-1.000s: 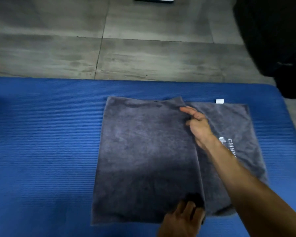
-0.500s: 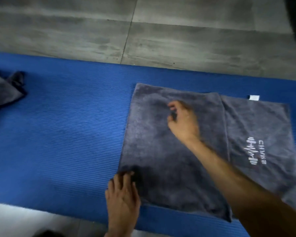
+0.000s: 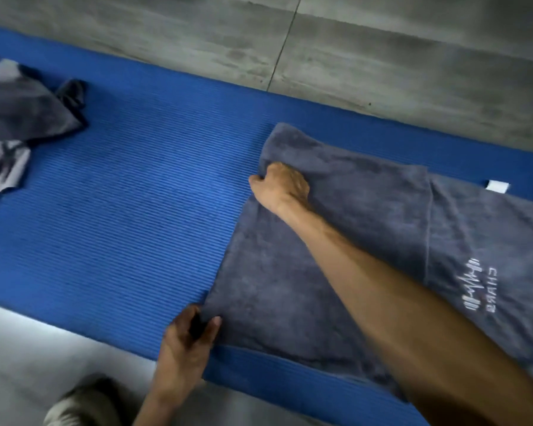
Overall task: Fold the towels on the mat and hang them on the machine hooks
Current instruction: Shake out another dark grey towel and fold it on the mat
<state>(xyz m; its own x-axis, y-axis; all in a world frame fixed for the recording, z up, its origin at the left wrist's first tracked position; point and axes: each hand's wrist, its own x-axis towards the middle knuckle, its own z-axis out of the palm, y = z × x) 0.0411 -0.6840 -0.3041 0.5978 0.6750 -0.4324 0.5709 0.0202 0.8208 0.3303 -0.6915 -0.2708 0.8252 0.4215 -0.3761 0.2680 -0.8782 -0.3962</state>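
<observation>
We read white lettering "CHIARG", last letters uncertain, under a waveform logo on the grey towel (image 3: 336, 272) near the mat's (image 3: 136, 226) right edge; its white tag (image 3: 498, 186) shows nothing legible.

Left hand (image 3: 191, 336) pinching, right hand (image 3: 282, 186) curled gripping, arm outstretched

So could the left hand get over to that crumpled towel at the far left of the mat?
Probably yes: bare mat lies between the left hand and crumpled towel, though it now pinches the folded towel.
</observation>
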